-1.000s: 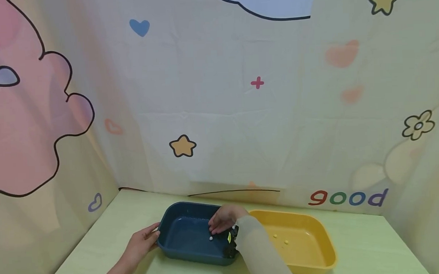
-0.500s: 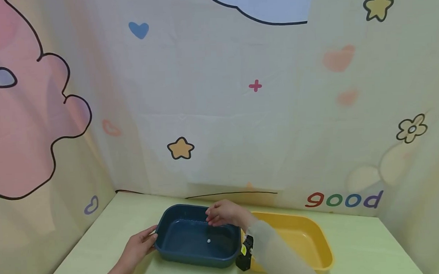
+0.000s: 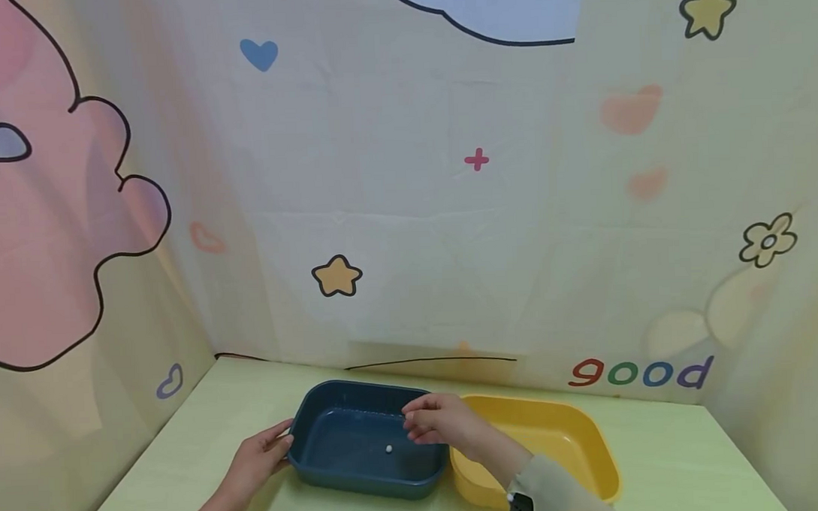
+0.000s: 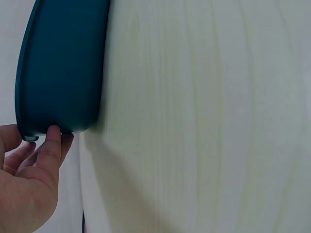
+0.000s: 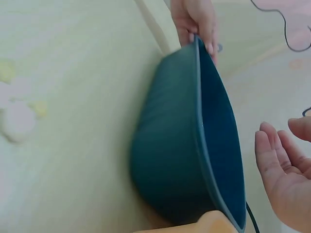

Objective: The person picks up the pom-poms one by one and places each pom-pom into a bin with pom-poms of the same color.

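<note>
A dark blue plastic basin [image 3: 363,485] stands on the table, with one small white ball [image 3: 389,449] on its floor. My left hand [image 3: 257,458] grips the basin's left end. In the left wrist view the thumb is up at the rim and the fingers [image 4: 50,153] support the wall beneath it. My right hand [image 3: 449,423] hovers over the basin's right end. In the right wrist view its fingers [image 5: 269,155] are loosely bent and the thumb stands apart, with nothing visible between them.
A yellow basin [image 3: 594,444] stands against the blue one's right side, partly covered by my right forearm. Behind the pale green table [image 3: 686,456] hangs a printed cloth [image 3: 410,285]. A black watch-like device [image 3: 521,506] sits on my right wrist.
My right hand has risen from low inside the blue basin beside the white ball, then shifted right toward the yellow basin. My left hand keeps its grip on the basin.
</note>
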Available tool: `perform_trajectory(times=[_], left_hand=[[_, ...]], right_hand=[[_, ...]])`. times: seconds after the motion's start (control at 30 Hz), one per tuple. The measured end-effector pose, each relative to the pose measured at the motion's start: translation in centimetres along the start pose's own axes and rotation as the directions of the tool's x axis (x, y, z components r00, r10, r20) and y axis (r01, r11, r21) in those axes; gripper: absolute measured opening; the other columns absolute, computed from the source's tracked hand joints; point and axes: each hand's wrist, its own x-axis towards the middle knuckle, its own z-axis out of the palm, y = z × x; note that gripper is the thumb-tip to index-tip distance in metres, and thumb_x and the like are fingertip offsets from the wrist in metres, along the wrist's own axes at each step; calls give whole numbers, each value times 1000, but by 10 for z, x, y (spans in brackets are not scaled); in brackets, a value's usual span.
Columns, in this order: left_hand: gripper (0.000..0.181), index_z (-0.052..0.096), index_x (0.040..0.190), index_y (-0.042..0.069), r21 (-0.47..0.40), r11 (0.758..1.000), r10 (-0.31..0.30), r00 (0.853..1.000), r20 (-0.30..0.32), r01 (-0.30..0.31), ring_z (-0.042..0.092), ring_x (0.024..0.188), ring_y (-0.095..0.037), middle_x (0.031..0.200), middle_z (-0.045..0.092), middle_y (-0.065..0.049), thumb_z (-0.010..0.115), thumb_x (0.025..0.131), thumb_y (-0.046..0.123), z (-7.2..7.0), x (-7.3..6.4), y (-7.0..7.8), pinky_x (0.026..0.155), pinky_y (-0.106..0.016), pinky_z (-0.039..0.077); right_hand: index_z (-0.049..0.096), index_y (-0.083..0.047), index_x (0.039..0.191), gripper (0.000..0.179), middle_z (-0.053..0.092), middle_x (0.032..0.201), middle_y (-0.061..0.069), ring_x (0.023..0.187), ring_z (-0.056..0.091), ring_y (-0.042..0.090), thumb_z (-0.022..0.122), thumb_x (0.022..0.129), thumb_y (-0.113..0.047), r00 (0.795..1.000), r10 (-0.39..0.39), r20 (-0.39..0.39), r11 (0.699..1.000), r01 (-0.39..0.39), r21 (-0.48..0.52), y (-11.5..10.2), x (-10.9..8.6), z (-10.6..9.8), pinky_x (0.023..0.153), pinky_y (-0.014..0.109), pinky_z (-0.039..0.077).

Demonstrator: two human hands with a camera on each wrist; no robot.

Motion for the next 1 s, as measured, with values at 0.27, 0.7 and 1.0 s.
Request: perform_trajectory(times=[0.27, 0.7, 1.0], left_hand=[[42, 46, 144, -16, 2, 1000, 0, 1000, 10, 0, 74, 109, -28, 137, 58, -38, 50, 105, 0, -1, -2, 2, 85, -35, 66], [44, 44, 146, -15, 6, 1000, 16, 1000, 24, -17, 72, 115, -33, 140, 55, -37, 49, 106, 2, -4, -2, 1, 85, -32, 66], [44, 44, 147, -13, 13, 1000, 13, 1000, 18, -13, 73, 113, -35, 138, 58, -36, 49, 106, 2, -4, -2, 1, 86, -33, 66]], right_hand=[[60, 11, 121, 26, 71, 95, 0, 82, 67, 8, 58, 103, -9, 1000, 13, 28, 997, -15, 79, 13, -36, -4, 84, 26, 65], [61, 14, 117, 34, 72, 91, -5, 83, 67, 7, 64, 101, -15, 995, 42, 89, 995, -50, 83, 54, -79, -9, 82, 23, 64], [60, 20, 113, 34, 71, 90, -5, 82, 62, 4, 66, 95, -8, 983, 48, 178, 999, -52, 18, 96, -86, -13, 73, 12, 53]])
